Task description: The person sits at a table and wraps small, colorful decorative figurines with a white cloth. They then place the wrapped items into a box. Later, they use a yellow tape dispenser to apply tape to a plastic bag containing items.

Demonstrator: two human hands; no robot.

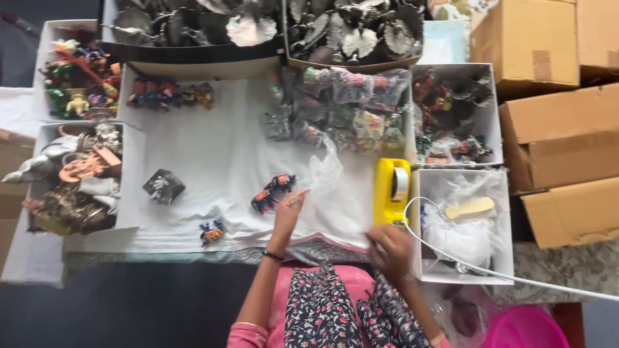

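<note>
Left hand (288, 212) pinching the near edge of a clear plastic bag (324, 169), fingers closed on the film beside a dark painted figurine (273, 191) lying on the white cloth (213, 154). Right hand (389, 250) blurred, near the front of the yellow tape dispenser (391, 191); cannot tell whether clenched or loose. Probably best to keep the bag's mouth held wide and taut, and to slide the figurine in gently so that the thin film stays whole. Figurine just left of the left hand's fingertips, almost touching; well left of the right hand. Smaller blue figurine (211, 231) nearer and further left. Packed bags (348, 106) piled at the far side; white box (461, 222) to the right.
</note>
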